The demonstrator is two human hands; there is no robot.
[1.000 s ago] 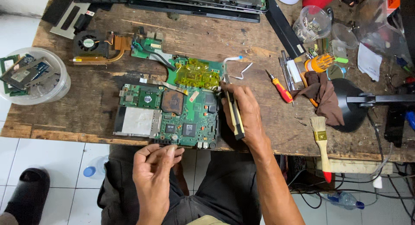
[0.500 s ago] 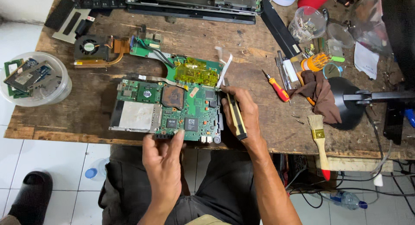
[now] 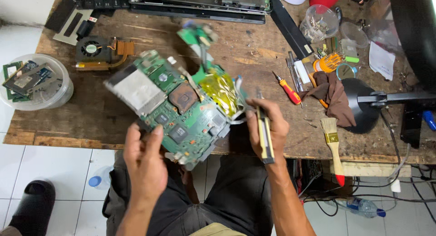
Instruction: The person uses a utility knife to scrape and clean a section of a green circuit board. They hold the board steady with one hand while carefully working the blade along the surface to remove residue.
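1. A green circuit board [image 3: 181, 113] is held tilted above the near edge of the wooden workbench [image 3: 68, 122], carrying a silver metal plate at its upper left, dark chips in the middle and a patch of yellow film at its right.
2. The board's lower left edge is gripped by the left hand [image 3: 145, 159], thumb on top and fingers closed beneath.
3. A slim dark tool with a yellow stripe [image 3: 264, 136] is clasped in the right hand [image 3: 268, 127], whose fingers are curled shut around it just beside the board's right side.
4. A clear round tub of loose boards [image 3: 32, 81] is seen at the left edge, a clear cup of small parts [image 3: 320, 22] at the upper right, and a white paper slip [image 3: 381, 59] further right.
5. Compared with the earlier frames, the board has been lifted off the bench and turned, and the left hand has been moved from the lap onto it.
6. Bare wood is left open to the left of the board, between the tub and the bench's near edge; the right side is crowded by a red-handled screwdriver [image 3: 289, 91], a brown cloth [image 3: 334, 97], a paintbrush [image 3: 333, 147] and a black lamp base [image 3: 363, 104].
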